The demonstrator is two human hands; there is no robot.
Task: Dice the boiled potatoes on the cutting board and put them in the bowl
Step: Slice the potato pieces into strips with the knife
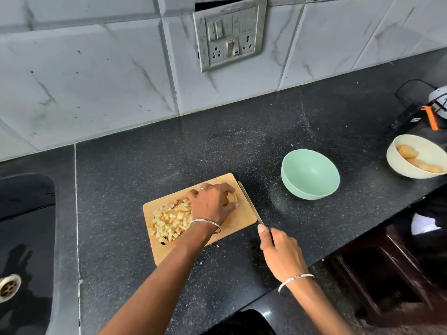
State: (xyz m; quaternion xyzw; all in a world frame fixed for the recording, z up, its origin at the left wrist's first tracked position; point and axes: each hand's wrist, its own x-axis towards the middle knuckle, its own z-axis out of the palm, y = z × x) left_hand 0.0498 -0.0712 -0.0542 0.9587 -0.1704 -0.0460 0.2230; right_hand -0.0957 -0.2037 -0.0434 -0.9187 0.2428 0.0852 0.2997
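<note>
Potato piece (231, 197): on cutting board (239, 220), under left hand (212, 204), fingers curled around it
Diced pile (170, 220): board's left half
Right hand (278, 250): closed on knife (249, 203), blade along board's right edge
Green bowl (310, 174): empty, right of board

Even, soft daylight fills my view; nothing is dim. The black counter (169, 165) shows a pale sheen near the wall tiles (96, 81), and the sink (24, 213) at my left reflects dark shapes like a mirror. My left hand (211, 204) casts only a faint shadow on the cutting board (237, 218); the green bowl (310, 174) throws a soft one toward me. The wide lens bends the wall line and counter edge. The corners go slightly soft, while the centre is sharp.
</note>
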